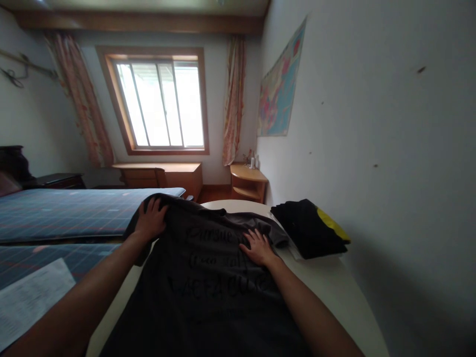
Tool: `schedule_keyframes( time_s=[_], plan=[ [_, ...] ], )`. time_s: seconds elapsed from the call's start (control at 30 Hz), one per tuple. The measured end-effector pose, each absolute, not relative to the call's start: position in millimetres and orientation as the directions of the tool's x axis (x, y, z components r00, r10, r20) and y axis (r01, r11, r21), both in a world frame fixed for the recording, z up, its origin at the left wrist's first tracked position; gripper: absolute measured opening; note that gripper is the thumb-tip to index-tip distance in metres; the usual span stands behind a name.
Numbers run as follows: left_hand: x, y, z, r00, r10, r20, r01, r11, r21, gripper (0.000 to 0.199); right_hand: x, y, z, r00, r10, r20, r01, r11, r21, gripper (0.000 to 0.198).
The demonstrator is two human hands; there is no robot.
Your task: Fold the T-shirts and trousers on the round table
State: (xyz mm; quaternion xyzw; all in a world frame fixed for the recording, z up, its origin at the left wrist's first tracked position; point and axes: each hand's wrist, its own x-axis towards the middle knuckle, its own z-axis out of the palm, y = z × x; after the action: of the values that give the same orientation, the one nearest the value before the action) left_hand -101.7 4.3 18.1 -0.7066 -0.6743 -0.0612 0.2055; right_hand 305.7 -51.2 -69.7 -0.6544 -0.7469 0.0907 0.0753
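Note:
A dark grey T-shirt point(208, 307) with black lettering across its front lies spread over a pale round-edged table point(357, 307). Its collar end points away from me, and its lower part runs out of the picture at the bottom. On the shirt's far left shoulder rests my left hand point(151, 218), fingers spread on the cloth. My right hand point(257, 247) lies flat on the chest, over part of the lettering near the right sleeve. Both hands are open and touch the fabric without gripping it.
A folded stack of black clothing point(307, 228) with a yellow patch sits at the table's right, by the wall. To the left are a bed with a blue plaid cover point(92, 210) and a printed sheet of paper point(37, 300). A corner shelf point(248, 172) stands beyond.

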Motion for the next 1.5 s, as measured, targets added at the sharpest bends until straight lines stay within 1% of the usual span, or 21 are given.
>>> schedule_keyframes(
  time_s=[0.03,0.1,0.17,0.23,0.3,0.37,0.43,0.5,0.57,0.77,0.83,1.0,1.07,1.13,1.2,1.37,1.5],
  plan=[
    [-99,8,23,0.023,0.943,0.333,0.983,0.040,-0.181,0.060,306,-51,-70,-0.134,0.991,0.002,0.964,0.131,-0.232,0.069],
    [-92,15,28,-0.090,0.975,0.205,0.985,0.118,-0.125,0.052,307,-51,-72,-0.140,0.990,0.020,0.963,0.141,-0.231,0.069],
    [-81,17,23,-0.110,0.986,0.123,0.987,0.123,-0.103,0.047,308,-50,-74,-0.142,0.989,0.034,0.961,0.146,-0.236,0.069],
    [-64,13,8,-0.042,0.993,0.111,0.995,0.052,-0.090,0.047,309,-48,-76,-0.143,0.989,0.044,0.959,0.149,-0.242,0.068],
    [-44,4,-16,0.025,0.994,0.104,0.998,-0.019,-0.064,0.053,309,-47,-76,-0.146,0.988,0.044,0.957,0.153,-0.246,0.068],
    [-26,-9,-43,0.056,0.994,0.094,0.998,-0.053,-0.036,0.061,309,-46,-76,-0.124,0.991,0.042,0.958,0.131,-0.254,0.066],
    [-13,-22,-67,0.091,0.992,0.083,0.995,-0.095,0.041,0.064,309,-44,-76,-0.080,0.996,0.047,0.960,0.090,-0.264,0.066],
    [-9,-33,-82,0.054,0.994,0.100,0.996,-0.061,0.066,0.066,308,-41,-76,-0.041,0.998,0.052,0.963,0.053,-0.263,0.065],
    [-12,-43,-89,0.021,0.995,0.097,0.997,-0.027,0.066,0.068,308,-40,-76,-0.026,0.998,0.051,0.967,0.038,-0.250,0.066],
    [-25,-80,-85,0.024,0.997,0.069,1.000,-0.025,0.004,0.069,302,-56,-74,-0.079,0.997,0.026,0.977,0.083,-0.195,0.069],
    [-30,-94,-84,0.025,0.999,0.032,1.000,-0.025,0.004,0.070,297,-71,-74,-0.089,0.996,0.010,0.979,0.089,-0.182,0.071],
    [-42,-107,-73,0.099,0.988,-0.119,0.991,-0.086,0.107,0.078,286,-108,-74,-0.125,0.990,-0.065,0.978,0.112,-0.175,0.075],
    [-38,-102,-66,0.057,0.983,-0.177,0.992,-0.036,0.120,0.079,283,-115,-71,-0.137,0.985,-0.106,0.975,0.115,-0.192,0.077],
    [-28,-94,-60,-0.027,0.977,-0.214,0.994,0.049,0.097,0.080,283,-114,-67,-0.147,0.977,-0.153,0.969,0.111,-0.222,0.079],
    [-18,-84,-58,-0.086,0.971,-0.221,0.992,0.104,0.069,0.081,283,-106,-64,-0.157,0.971,-0.182,0.963,0.109,-0.248,0.081],
    [-11,-50,-56,-0.088,0.977,-0.194,0.993,0.102,0.061,0.086,287,-68,-63,-0.178,0.970,-0.164,0.956,0.131,-0.260,0.081],
    [-18,-21,-53,-0.056,0.975,-0.213,0.995,0.073,0.072,0.089,295,-39,-67,-0.168,0.981,-0.098,0.958,0.140,-0.249,0.076]
  ],
)
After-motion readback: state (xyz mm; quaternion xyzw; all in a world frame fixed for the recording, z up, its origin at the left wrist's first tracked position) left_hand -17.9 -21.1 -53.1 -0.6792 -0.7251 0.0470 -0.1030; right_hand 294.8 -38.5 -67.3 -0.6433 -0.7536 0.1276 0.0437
